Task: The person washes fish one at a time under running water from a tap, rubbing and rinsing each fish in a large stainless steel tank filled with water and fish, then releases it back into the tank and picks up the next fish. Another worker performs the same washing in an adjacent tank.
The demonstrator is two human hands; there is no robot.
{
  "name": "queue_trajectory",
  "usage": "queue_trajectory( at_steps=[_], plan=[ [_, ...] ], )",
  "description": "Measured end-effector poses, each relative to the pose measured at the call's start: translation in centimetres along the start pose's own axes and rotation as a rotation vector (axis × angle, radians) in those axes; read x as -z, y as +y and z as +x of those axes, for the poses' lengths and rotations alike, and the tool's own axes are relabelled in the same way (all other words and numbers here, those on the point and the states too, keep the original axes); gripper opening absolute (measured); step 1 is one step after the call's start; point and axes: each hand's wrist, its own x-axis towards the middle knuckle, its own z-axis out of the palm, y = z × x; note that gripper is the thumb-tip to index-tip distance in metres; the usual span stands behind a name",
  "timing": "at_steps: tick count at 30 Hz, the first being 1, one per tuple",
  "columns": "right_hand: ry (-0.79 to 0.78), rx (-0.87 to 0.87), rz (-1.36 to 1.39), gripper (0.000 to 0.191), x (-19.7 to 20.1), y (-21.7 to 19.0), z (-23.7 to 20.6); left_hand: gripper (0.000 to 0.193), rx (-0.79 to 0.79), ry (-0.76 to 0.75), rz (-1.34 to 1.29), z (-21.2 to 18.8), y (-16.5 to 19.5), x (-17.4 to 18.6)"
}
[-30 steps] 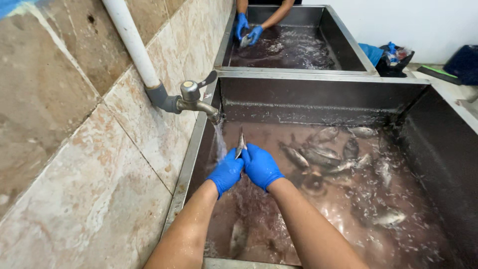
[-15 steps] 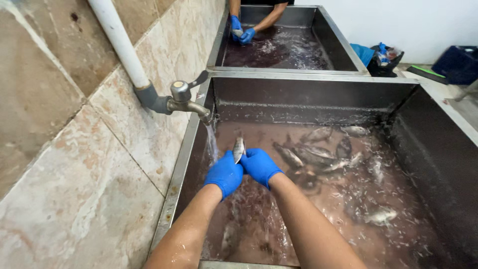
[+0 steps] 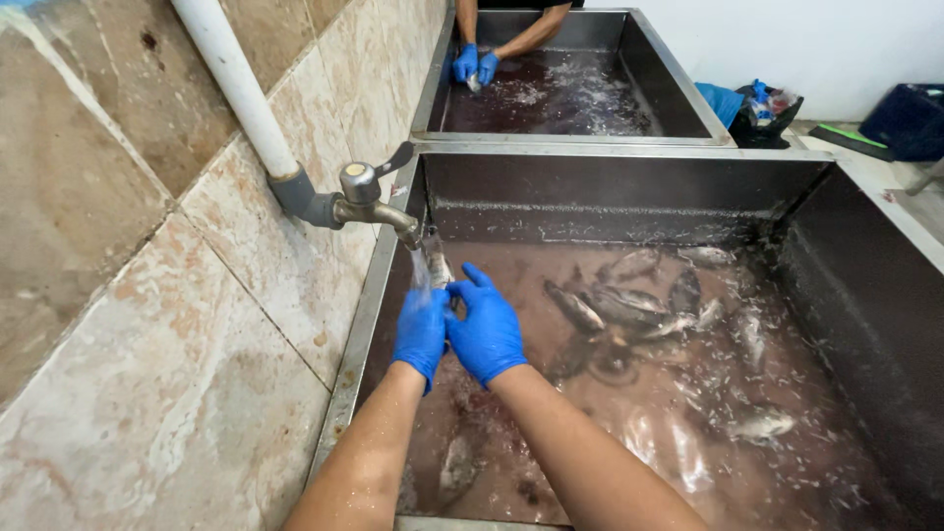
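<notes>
Both my hands wear blue gloves and meet under the running tap [image 3: 369, 197]. My left hand [image 3: 421, 332] and my right hand [image 3: 485, 329] together hold a small silver fish [image 3: 438, 267], its head sticking up into the stream of water. They are over the left end of a steel sink [image 3: 629, 202] filled with murky brown water. Most of the fish is hidden by my fingers.
Several fish [image 3: 629, 300] lie in the water to the right of my hands. Another person's blue-gloved hands [image 3: 474, 64] work in a second sink [image 3: 688, 108] behind. A tiled wall [image 3: 147, 295] and white pipe [image 3: 236, 84] stand on the left. Bags [image 3: 757, 108] sit far right.
My hands have stayed under the tap with the fish, shifting it slightly closer to the spout. The view has tilted a little.
</notes>
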Motion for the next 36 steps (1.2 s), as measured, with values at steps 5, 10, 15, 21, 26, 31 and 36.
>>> queue_trajectory(
  at_steps=[5,10,15,21,26,31,36],
  plan=[
    [0.034,0.104,0.294,0.030,-2.5,2.4,-0.4,0.021,0.046,0.045,0.020,-0.7,1.1,0.2],
    [-0.355,-0.334,0.532,0.022,-4.4,5.5,-0.1,0.011,0.104,0.023,-0.003,0.7,-1.3,1.0],
    [-0.526,-0.356,0.664,0.023,-5.8,7.5,-0.2,0.016,0.001,-0.013,0.321,2.0,-3.7,1.7],
    [-0.660,-0.328,0.664,0.023,-4.9,8.4,-0.1,0.035,-0.090,-0.067,0.472,1.9,-3.9,1.2],
    [-0.564,-0.237,0.432,0.023,-4.3,7.3,-0.1,0.043,0.131,-0.001,0.263,0.5,-1.1,0.9],
    [-0.622,-0.243,0.598,0.023,-3.1,7.1,0.1,0.040,-0.010,0.012,0.212,-0.1,-0.7,0.1],
    [-0.737,-0.256,0.578,0.025,-2.4,7.8,0.2,0.043,-0.250,0.010,0.408,1.6,-3.8,0.2]
  ],
)
